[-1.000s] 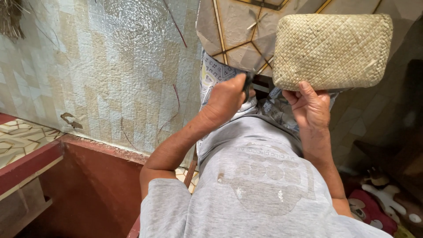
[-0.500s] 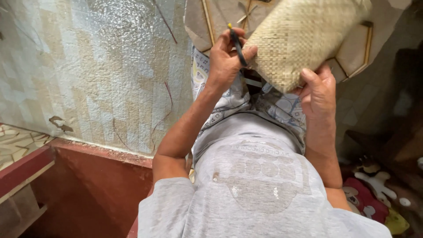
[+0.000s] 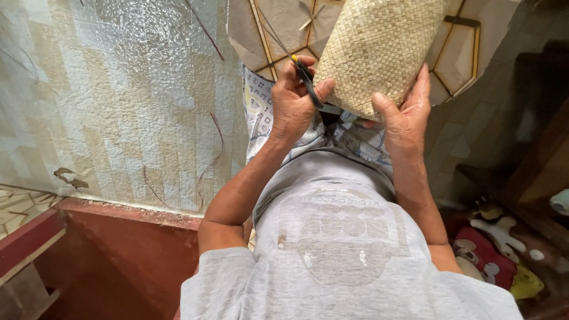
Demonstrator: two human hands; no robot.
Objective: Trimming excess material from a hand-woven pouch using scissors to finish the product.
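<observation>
I hold a flat woven straw pouch (image 3: 379, 47), tan and rectangular, tilted in front of me above my lap. My right hand (image 3: 406, 115) grips its lower edge, thumb on the near face and fingers up the right side. My left hand (image 3: 293, 104) is closed on a pair of black-handled scissors (image 3: 308, 83) with a yellow spot. The blades point up along the pouch's left edge. A thin strand runs up from the scissors. Below lie my grey T-shirt (image 3: 338, 237) and patterned shorts (image 3: 261, 112).
A shiny patterned floor covering (image 3: 118, 101) with thin loose strands (image 3: 210, 154) lies to the left. A red ledge (image 3: 106, 237) is at the lower left. Soft toys (image 3: 492, 249) lie at the lower right. Hexagon-patterned floor (image 3: 278, 29) shows behind the pouch.
The pouch has turned from level to tilted and moved up. My left hand has risen with the scissors to the pouch's left edge. My right hand has shifted to its lower edge.
</observation>
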